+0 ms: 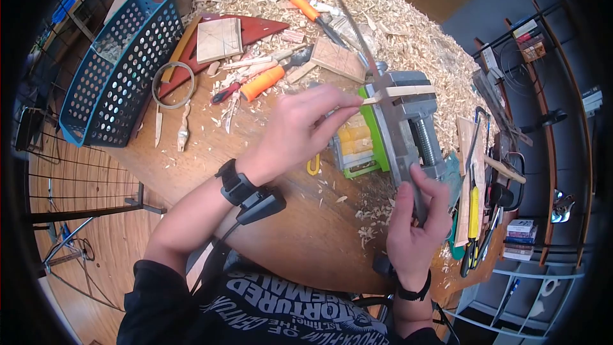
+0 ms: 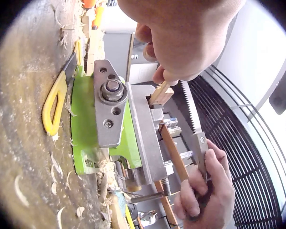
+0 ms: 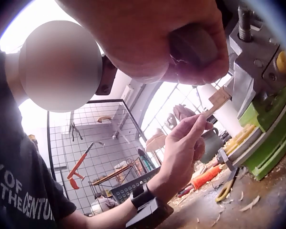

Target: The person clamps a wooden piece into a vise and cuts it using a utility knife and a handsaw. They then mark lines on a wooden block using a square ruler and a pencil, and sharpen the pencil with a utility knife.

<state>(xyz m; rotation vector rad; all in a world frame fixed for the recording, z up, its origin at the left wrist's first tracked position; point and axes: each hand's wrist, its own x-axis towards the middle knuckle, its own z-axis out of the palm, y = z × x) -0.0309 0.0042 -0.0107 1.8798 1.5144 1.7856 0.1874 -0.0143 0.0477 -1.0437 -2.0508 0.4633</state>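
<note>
A narrow wooden stick (image 1: 408,91) lies across the top of a grey and green bench vise (image 1: 416,79), its near part between the jaws. My left hand (image 1: 299,124) pinches the stick's thin end, which sticks out to the left. My right hand (image 1: 418,223) grips the dark handle of a handsaw (image 1: 391,115). The long blade crosses over the stick beside the vise, pointing away from me. In the left wrist view the saw's teeth (image 2: 190,107) show beside the wood. The right wrist view shows a wider block-like part of the stick (image 3: 219,97) beyond my left fingertips.
Wood shavings (image 1: 415,38) cover the far side of the table. A blue basket (image 1: 121,70), a tape ring (image 1: 174,84), orange-handled tools (image 1: 263,83) and a square board (image 1: 219,39) lie to the left. Several hand tools, one yellow-handled (image 1: 474,211), lie right of the vise.
</note>
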